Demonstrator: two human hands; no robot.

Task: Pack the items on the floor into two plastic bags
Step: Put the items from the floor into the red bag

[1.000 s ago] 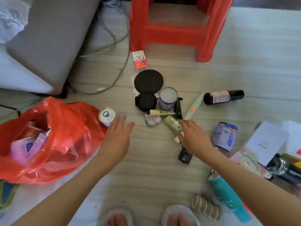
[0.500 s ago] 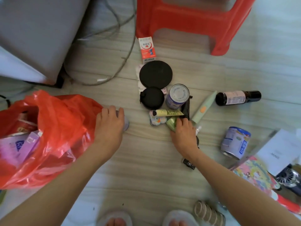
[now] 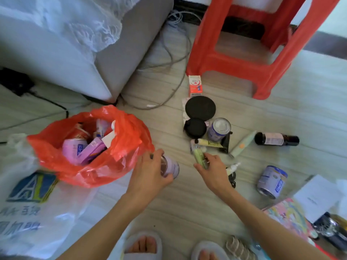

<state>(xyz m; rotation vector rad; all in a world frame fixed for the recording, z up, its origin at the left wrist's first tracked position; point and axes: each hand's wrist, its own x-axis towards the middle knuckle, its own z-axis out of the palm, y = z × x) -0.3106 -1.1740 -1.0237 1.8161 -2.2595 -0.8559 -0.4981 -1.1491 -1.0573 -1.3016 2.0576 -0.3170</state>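
Gripping purple can (image 3: 170, 168), left hand (image 3: 150, 175), palm down

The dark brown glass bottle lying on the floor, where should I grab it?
Take the dark brown glass bottle round its labelled middle, coming down from above. It lies on its side on the wooden floor with bare floor on both long sides, so fingers can likely close across its round body. The narrower cap end points right and gives less to hold.

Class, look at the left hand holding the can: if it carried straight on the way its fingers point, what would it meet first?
Most likely the red plastic bag. The left hand grips the purple can right beside the bag's near wall, though depth is hard to judge.
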